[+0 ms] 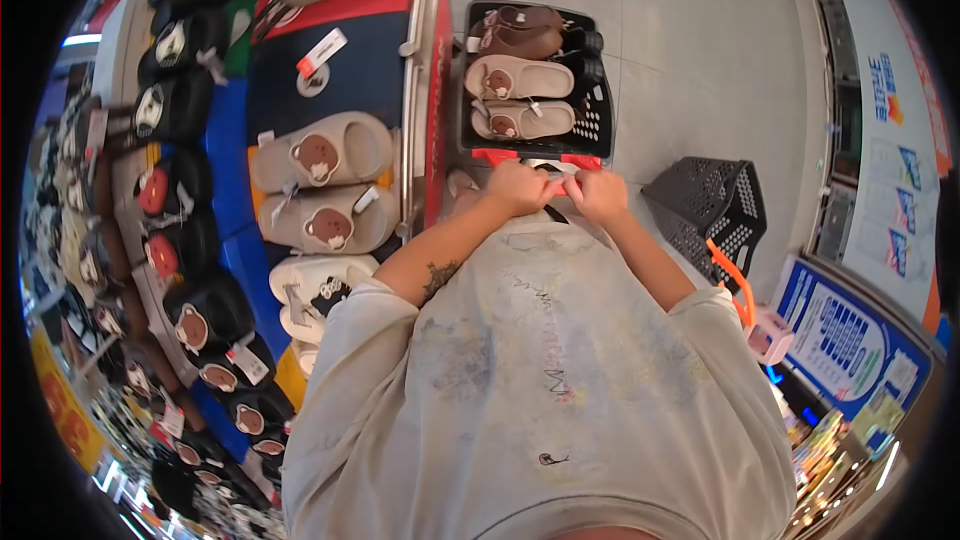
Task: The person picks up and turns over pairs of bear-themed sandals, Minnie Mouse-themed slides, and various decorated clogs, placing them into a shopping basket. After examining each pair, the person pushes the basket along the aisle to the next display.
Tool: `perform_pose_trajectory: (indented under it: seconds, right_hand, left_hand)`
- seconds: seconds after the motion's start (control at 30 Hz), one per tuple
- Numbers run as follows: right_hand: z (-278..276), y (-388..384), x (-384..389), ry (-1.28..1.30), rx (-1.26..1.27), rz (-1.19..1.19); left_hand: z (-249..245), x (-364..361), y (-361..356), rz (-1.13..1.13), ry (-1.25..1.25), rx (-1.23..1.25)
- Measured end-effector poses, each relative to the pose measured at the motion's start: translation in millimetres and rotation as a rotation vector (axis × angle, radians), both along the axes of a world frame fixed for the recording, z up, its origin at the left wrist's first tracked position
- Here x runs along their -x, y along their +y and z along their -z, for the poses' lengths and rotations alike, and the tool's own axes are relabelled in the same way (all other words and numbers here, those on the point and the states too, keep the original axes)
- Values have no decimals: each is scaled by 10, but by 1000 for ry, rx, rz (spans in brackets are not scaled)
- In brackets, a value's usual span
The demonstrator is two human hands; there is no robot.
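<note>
My left hand (517, 188) and my right hand (598, 195) are side by side in front of my shirt, thumbs nearly touching. Both are closed at the red handle (580, 162) of a black shopping basket (592, 130); the fingers' undersides are hidden. A small whitish piece shows between the hands. Inside the basket lie a beige pair of slippers with brown bear faces (540, 78), a brown pair of shoes (525, 37) and black footwear (585, 65) at the right side.
A display table (330, 30) on the left holds beige bear slippers (325, 155) and white slippers (310, 285). Beyond are rows of black slippers (185, 110). Another dark perforated basket (710, 198) with an orange handle (735, 275) stands right, near a blue sign (850, 335).
</note>
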State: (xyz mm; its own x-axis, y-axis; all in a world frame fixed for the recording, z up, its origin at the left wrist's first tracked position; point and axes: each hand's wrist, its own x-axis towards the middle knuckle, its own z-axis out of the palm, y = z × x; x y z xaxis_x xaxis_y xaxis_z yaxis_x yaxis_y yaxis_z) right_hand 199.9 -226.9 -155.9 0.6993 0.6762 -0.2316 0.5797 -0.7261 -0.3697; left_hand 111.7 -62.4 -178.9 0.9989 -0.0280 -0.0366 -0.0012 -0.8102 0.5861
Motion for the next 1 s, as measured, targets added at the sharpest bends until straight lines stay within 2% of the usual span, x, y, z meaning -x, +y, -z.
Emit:
perform_pose_trajectory:
  seconds: [0.07, 0.2, 0.37, 0.47, 0.63, 0.83, 0.93, 1.0]
  right_hand:
    - [-94, 100, -103, 57, 58, -63]
    - [-142, 206, -284, 125, -26, -45]
    - [169, 413, -663, 113, -69, -93]
    - [40, 567, -869, 145, 34, -88]
    - [24, 776, -1146, 171, 69, -86]
    - [-75, 934, -1417, 139, 79, -53]
    - [18, 1004, -1509, 180, 111, -55]
    - [-38, 1063, -1563, 221, 172, -48]
  left_hand:
    - [-28, -54, 47, -2, -4, -18]
    - [-26, -174, 170, -37, -36, -7]
    - [18, -503, 414, -36, -20, -67]
    - [-37, -678, 495, -67, 17, -72]
    - [-6, -993, 706, -73, 27, -100]
    - [6, -1270, 885, -24, 55, -48]
    - [25, -1332, 995, -22, 15, 74]
    - [-54, -1384, 1048, 6, 129, 106]
